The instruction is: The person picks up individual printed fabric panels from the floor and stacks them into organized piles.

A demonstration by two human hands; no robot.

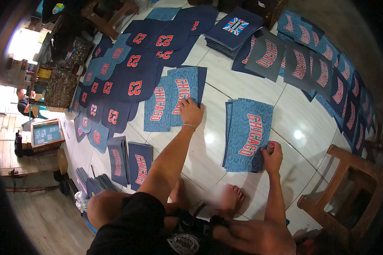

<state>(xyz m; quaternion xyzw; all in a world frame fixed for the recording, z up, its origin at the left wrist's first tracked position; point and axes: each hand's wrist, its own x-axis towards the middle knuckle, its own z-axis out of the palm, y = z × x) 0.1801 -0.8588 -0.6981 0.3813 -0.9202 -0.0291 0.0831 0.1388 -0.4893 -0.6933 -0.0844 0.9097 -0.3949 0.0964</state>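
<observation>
My left hand [191, 112], with a bracelet at the wrist, rests its fingertips on a blue patterned fabric panel [186, 84] with red lettering. Whether the fingers pinch it cannot be told. A similar blue panel [157, 105] lies partly beneath that one, and a dark panel edge [202, 79] shows behind. To the right, a small stack of blue patterned panels [252, 127] lies on the tiles, its layers slightly fanned at the left side. My right hand [272, 157] holds the stack's lower right edge between thumb and fingers.
Dark and blue panels with red numbers [134, 60] spread at the left. Grey and blue lettered panels [298, 63] overlap along the right. A dark fabric pile [233, 27], brown stools [344, 191] and a framed printing screen [48, 134] stand around. A person [24, 103] sits far left.
</observation>
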